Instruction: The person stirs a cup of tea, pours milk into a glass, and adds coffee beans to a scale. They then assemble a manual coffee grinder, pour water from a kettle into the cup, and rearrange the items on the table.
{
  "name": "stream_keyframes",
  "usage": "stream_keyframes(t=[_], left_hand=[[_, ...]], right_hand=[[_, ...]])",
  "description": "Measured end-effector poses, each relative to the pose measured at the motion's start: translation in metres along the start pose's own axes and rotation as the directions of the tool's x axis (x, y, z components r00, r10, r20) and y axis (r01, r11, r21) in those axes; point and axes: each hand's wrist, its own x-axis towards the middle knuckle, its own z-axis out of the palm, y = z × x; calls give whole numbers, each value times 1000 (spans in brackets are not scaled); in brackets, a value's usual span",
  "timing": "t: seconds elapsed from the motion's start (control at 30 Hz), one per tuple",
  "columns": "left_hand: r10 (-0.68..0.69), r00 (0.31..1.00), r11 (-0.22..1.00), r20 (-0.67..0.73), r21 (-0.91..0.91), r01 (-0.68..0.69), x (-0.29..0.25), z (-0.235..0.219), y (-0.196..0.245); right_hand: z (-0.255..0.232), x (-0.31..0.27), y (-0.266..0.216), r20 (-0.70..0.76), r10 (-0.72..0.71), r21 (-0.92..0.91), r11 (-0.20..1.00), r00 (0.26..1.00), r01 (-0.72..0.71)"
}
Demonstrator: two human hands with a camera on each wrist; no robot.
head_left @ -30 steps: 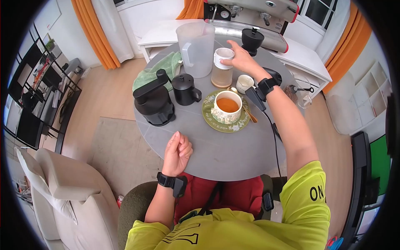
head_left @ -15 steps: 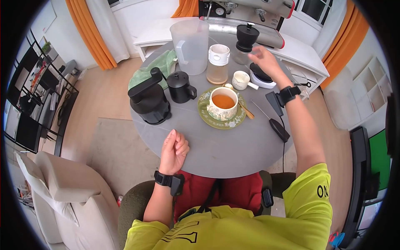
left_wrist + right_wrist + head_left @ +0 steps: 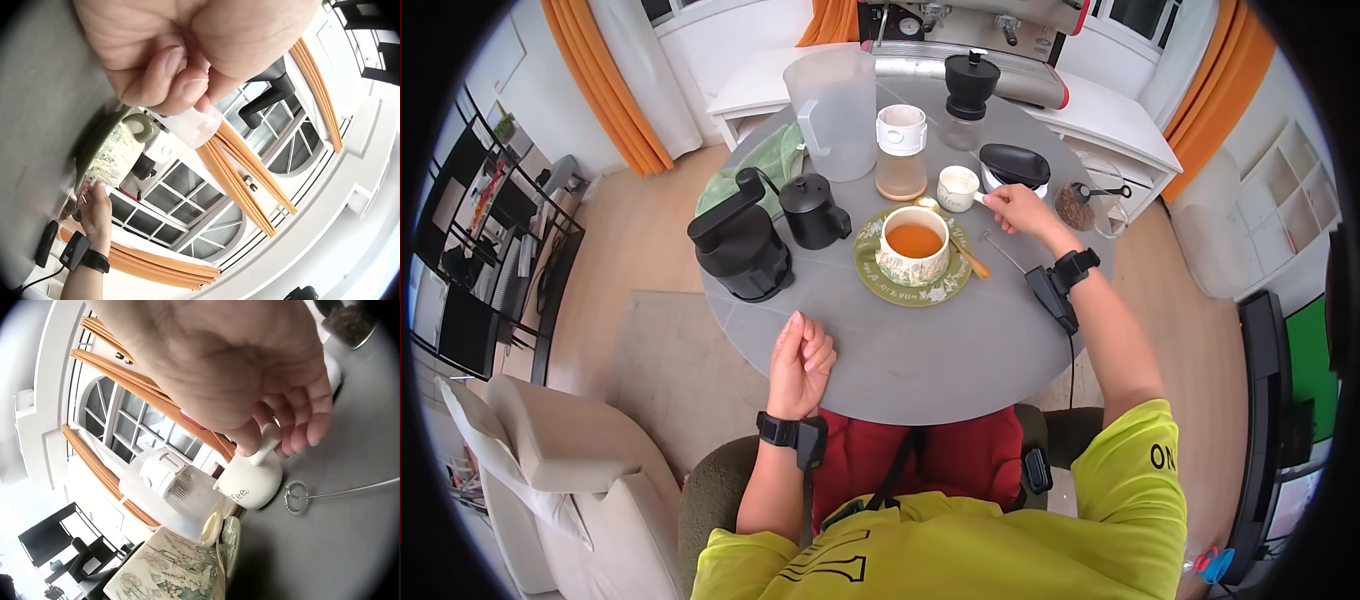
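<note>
My right hand (image 3: 1022,210) reaches over the table's right half and pinches the short handle (image 3: 267,442) of a small white pouring jug (image 3: 957,188), thumb on one side and fingers on the other. Dark lettering marks the jug's side in the right wrist view. Close by lies a milk frother (image 3: 297,499) with a coiled wire ring and thin shaft. Left of the jug, a floral cup (image 3: 912,262) of orange-brown liquid stands on a green saucer (image 3: 880,283), a wooden-handled spoon (image 3: 972,258) beside it. My left hand (image 3: 800,355) rests at the near table edge, loosely curled, holding nothing.
Behind stand a glass bottle with white collar (image 3: 900,150), a clear pitcher (image 3: 835,120), a black hand grinder (image 3: 971,90) and a black-and-white device (image 3: 1014,165). At left are a black pot (image 3: 810,212), a black lever press (image 3: 745,255) and a green cloth (image 3: 750,180). Far right sits a jar of beans (image 3: 1075,208).
My right hand has come back from the bottle, past the grinder, to the small jug and now grips its handle. My left hand stays at the table edge.
</note>
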Motion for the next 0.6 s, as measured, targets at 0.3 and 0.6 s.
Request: stream_keyframes(t=[0.3, 0.6], left_hand=[[11, 1000, 1000, 17, 26, -11, 0, 1, 0], [14, 1000, 1000, 20, 14, -14, 0, 0, 0]], right_hand=[[6, 2, -3, -18, 75, 36, 997, 997, -74], [5, 1, -14, 169, 177, 441, 866, 970, -235]])
